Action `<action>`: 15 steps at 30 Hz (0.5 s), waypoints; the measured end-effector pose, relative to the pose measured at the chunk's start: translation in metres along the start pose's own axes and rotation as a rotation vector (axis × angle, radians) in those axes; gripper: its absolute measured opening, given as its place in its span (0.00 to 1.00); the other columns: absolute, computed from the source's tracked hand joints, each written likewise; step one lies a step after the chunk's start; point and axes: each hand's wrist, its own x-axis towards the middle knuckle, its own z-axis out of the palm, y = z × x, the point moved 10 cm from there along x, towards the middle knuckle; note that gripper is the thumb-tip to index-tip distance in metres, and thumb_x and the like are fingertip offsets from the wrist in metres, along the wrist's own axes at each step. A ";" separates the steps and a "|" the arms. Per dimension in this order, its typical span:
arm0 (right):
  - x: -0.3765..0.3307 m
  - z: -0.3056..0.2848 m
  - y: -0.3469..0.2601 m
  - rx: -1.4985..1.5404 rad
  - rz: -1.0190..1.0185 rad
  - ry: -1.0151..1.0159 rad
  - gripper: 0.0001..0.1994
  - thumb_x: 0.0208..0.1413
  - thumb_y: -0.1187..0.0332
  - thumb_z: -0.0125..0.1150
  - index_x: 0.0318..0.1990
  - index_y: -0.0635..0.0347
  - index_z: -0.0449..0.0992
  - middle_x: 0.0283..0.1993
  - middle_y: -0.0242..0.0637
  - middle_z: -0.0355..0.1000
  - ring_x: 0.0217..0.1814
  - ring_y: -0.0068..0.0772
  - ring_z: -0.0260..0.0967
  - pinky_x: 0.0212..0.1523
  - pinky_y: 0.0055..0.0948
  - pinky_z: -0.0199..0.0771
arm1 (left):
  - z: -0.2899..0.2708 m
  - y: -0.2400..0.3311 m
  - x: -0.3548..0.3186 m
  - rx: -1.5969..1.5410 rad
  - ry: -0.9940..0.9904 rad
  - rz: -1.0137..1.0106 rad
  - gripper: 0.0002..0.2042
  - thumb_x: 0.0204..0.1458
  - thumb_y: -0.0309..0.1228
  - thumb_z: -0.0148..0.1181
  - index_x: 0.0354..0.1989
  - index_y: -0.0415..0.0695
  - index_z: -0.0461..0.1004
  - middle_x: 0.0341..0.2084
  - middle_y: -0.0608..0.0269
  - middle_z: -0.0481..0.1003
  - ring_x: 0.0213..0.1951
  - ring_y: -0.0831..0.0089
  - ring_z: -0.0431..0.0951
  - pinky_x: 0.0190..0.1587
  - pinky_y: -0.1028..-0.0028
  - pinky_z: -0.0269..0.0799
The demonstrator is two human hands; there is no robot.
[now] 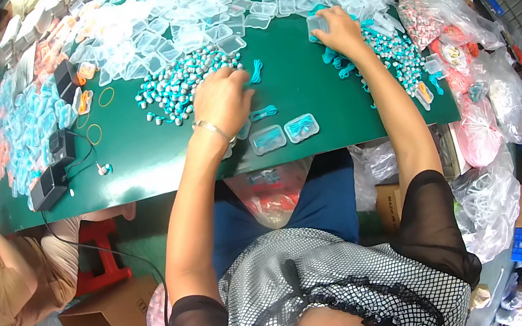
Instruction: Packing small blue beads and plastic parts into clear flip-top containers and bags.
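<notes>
My left hand (pixel 223 102), a bracelet at its wrist, is at the right side of a pile of teal-and-white earbuds (pixel 176 87). Its fingers curl downward, and whatever they hold is hidden. Farther right, my right hand (pixel 341 31) grips a small clear plastic case (pixel 317 26) between thumb and fingers, beside a heap of teal cords and small parts (pixel 395 57). Between my hands lie a coiled teal cord (pixel 256 71) and another cord bundle (pixel 264 113). Nearer me are two closed clear cases, a left case (pixel 267 140) and a right case (pixel 301 128), with teal cords inside.
Many loose clear cases (pixel 181 17) cover the far side of the green table (pixel 139 176). Black boxes (pixel 50 187) with a cable stand at left, near rubber bands (pixel 94 134). Another person (pixel 24 272) sits at left. Filled plastic bags (pixel 476 127) crowd the right edge.
</notes>
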 end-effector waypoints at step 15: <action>-0.139 -0.079 -0.093 0.468 -0.506 0.163 0.10 0.44 0.79 0.63 0.35 0.55 0.78 0.44 0.34 0.76 0.49 0.39 0.72 0.51 0.37 0.66 | 0.017 -0.012 0.014 0.102 0.025 -0.072 0.10 0.44 0.25 0.64 0.37 0.48 0.80 0.32 0.58 0.77 0.40 0.54 0.78 0.41 0.57 0.74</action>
